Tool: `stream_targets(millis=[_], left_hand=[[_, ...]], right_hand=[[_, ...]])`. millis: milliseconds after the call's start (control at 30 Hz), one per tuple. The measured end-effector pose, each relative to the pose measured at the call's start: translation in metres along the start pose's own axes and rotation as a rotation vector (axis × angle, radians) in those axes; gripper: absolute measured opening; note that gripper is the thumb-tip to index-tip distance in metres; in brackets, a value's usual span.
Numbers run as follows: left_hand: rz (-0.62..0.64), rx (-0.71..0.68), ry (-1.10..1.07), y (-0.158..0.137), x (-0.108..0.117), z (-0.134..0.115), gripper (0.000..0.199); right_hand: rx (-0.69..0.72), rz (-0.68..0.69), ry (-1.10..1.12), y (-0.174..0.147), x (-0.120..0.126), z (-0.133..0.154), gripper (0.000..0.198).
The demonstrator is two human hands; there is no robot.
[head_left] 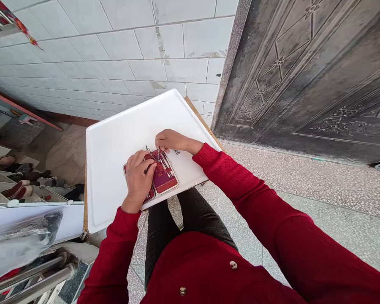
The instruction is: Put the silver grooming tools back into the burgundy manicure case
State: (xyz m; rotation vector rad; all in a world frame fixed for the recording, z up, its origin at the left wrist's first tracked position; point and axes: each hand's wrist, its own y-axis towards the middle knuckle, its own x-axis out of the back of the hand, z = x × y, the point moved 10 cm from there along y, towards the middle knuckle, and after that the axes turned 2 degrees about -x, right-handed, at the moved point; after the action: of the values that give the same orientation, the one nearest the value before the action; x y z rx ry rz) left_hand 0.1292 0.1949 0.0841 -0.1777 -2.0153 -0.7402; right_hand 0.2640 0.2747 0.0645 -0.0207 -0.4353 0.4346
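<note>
An open manicure set case [165, 185], red and purple inside, lies near the front edge of a white tabletop [114, 139]. Slim metal tools sit in its right half. My left hand [138, 179] covers most of the left half, fingers bent over the case and thumb by its middle. At the top of the case, the fingers of my right hand [171, 140] pinch a small metal nail tool [158, 153], whose exact kind I cannot make out. A small metal piece like a nail clipper [177, 152] rests on the tabletop just right of that hand.
A tiled wall [129, 50] stands behind the table, with a dark carved door [272, 84] at the right. Shoes [19, 190] fill a rack at the left. Metal rails [34, 283] and a plastic-wrapped item [25, 236] are at lower left.
</note>
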Motion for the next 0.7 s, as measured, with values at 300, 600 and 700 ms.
stream_targets(millis=[300,600,700], left_hand=[[0.001,0.053,-0.029,-0.001,-0.003,0.006,0.024],[-0.006,0.029,-0.012,0.002,-0.003,0.002,0.027],[-0.006,0.035,0.000,0.002,-0.004,0.003,0.027]], right_hand=[[0.026,0.060,-0.040,0.003,-0.010,-0.003,0.022],[-0.034,-0.014,-0.184,-0.005,-0.006,0.004,0.023],[-0.040,-0.073,-0.206,-0.006,-0.003,0.006,0.020]])
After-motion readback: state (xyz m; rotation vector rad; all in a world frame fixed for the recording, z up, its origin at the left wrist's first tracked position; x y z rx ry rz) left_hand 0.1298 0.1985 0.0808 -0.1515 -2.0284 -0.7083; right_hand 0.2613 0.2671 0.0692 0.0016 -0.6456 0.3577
